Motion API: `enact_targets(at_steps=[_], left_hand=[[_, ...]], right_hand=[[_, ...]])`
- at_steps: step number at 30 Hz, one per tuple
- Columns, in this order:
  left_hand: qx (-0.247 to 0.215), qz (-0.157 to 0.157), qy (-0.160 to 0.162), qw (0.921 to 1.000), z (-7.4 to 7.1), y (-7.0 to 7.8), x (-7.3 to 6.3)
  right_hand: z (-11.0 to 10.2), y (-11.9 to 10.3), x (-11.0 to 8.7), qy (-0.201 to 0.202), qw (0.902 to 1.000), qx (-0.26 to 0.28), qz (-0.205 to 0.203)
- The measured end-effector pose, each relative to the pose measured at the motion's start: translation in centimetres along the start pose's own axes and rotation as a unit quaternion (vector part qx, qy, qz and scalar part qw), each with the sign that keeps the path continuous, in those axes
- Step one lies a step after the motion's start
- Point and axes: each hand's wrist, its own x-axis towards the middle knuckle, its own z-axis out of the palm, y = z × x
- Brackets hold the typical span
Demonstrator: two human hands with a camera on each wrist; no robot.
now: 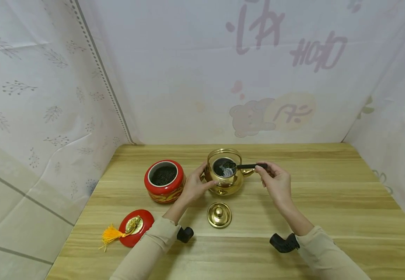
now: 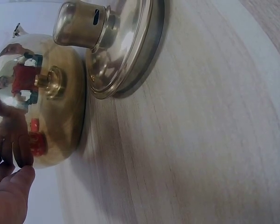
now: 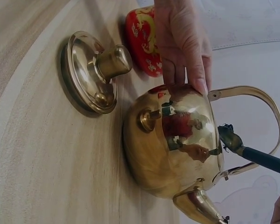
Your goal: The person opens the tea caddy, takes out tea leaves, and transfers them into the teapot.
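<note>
A gold teapot point(image 1: 231, 184) stands uncovered under its raised hoop handle, its spout to the right. My left hand point(image 1: 194, 187) holds the pot's left side, thumb near the rim and fingers along the body. Between thumb and fingers, my right hand point(image 1: 279, 184) pinches the dark handle of a small spoon point(image 3: 266, 160). The spoon's bowl is at the pot's mouth with dark tea leaves point(image 3: 229, 139) on it. Dark leaves and a perforated strainer point(image 1: 227, 172) show inside the pot. Its gold lid point(image 1: 219, 216) lies in front, knob up.
Left of the pot stands a red jar point(image 1: 167, 196) of dark tea leaves, close to my left forearm. The jar's red lid point(image 1: 148, 221), with a yellow tassel point(image 1: 111, 234), lies nearer the front. A patterned cloth point(image 1: 174, 97) hangs behind the wooden table point(image 1: 328, 186).
</note>
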Motion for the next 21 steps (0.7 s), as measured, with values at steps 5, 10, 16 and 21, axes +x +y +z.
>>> enact_targets(at_steps=[5,10,16,21], left_hand=[[-0.005,-0.007,-0.003,1.0000,0.0,-0.1,0.1],[-0.015,0.000,-0.005,0.9999,0.1,-1.2,0.6],[-0.024,-0.002,-0.001,0.9997,0.5,-4.0,1.6],[-0.021,-0.005,0.002,0.9998,0.5,-4.2,1.8]], right_hand=[[0.1,0.1,0.2,-0.004,0.9999,-0.012,-0.006],[0.3,-0.3,0.4,-0.013,0.9996,-0.025,0.001],[0.9,-2.5,0.3,-0.021,0.9984,-0.050,-0.013],[1.2,-3.0,0.5,-0.020,0.9966,-0.072,-0.035]])
